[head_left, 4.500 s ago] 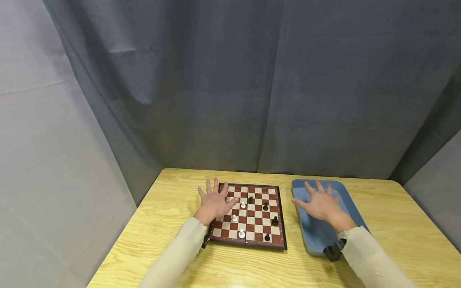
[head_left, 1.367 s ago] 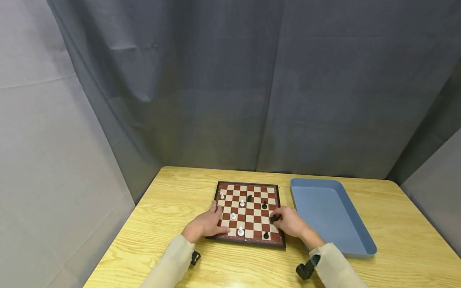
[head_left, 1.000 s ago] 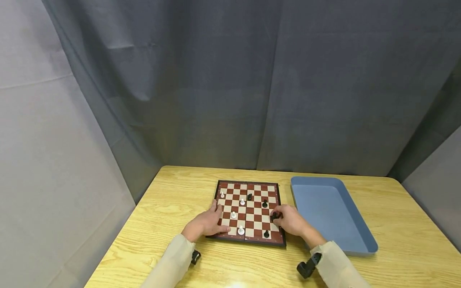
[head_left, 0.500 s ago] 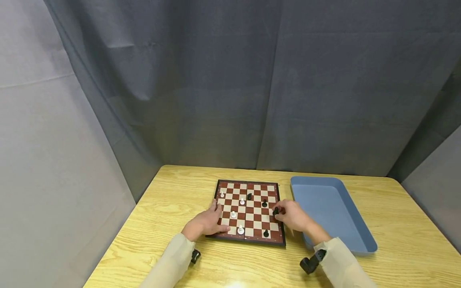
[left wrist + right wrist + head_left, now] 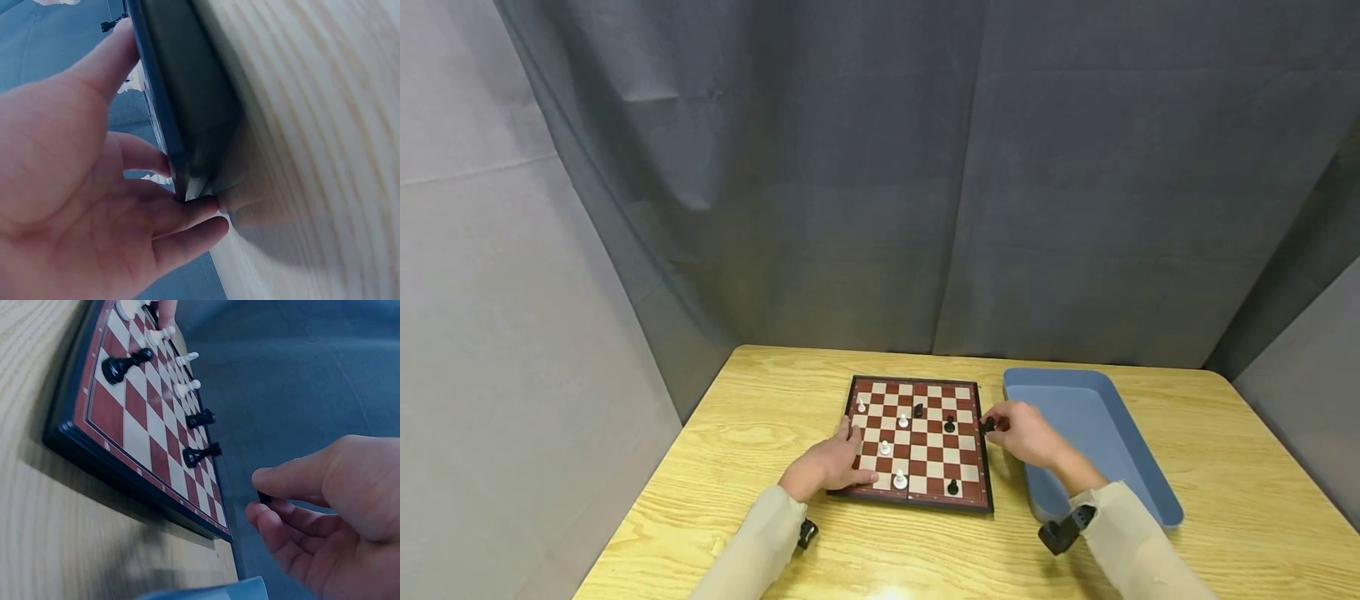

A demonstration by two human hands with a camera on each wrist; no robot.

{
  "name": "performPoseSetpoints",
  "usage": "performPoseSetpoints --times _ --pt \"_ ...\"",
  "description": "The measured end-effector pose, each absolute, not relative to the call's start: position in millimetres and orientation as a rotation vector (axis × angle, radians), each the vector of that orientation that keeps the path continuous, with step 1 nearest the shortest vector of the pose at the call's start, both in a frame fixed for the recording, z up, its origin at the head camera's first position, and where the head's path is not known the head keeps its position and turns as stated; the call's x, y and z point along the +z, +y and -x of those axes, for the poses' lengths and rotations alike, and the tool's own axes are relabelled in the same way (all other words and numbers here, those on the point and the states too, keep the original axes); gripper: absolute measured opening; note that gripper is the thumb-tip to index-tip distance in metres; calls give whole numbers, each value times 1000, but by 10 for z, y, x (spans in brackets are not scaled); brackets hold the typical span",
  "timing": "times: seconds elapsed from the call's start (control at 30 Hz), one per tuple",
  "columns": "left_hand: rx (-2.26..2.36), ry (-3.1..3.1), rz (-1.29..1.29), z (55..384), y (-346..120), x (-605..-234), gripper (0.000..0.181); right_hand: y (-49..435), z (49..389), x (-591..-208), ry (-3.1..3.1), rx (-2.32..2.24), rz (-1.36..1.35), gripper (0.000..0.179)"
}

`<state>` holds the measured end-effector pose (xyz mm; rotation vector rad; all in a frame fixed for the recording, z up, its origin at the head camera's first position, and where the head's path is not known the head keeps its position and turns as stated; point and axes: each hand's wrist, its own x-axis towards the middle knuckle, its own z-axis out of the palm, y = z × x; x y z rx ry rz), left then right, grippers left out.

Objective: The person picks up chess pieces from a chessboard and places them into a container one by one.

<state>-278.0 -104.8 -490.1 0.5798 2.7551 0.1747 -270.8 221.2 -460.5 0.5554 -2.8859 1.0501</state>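
The folding chessboard (image 5: 932, 454) lies on the table with white pieces on its left half and black pieces on its right. At its near left corner is my left hand (image 5: 831, 465), thumb along the near edge and fingers bent around the left side; the left wrist view shows them at the rim. My right hand (image 5: 1026, 433) pinches a black chess piece (image 5: 987, 426) between thumb and fingertips, just past the board's right edge. In the right wrist view, fingers hide most of that piece. A black pawn (image 5: 952, 487) stands at the near right.
A shallow blue tray (image 5: 1150, 467) sits right of the board, partly under my right forearm in this view. A black knight (image 5: 918, 410), another black piece (image 5: 950, 424) and several white pieces, one a white pawn (image 5: 900, 479), stand on the board. Grey curtains hang behind the table.
My right hand came from over the tray to the board's right side, took hold of a black piece and lifted it off rightward. My left hand settled at the board's near left corner.
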Motion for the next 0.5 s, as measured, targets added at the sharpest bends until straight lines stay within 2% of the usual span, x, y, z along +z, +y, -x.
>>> performPoseSetpoints --times 0.5 --pt "164 2764 -605 2777 -1050 -4911 92 2468 2879 -4542 -2889 1006 -520 14"
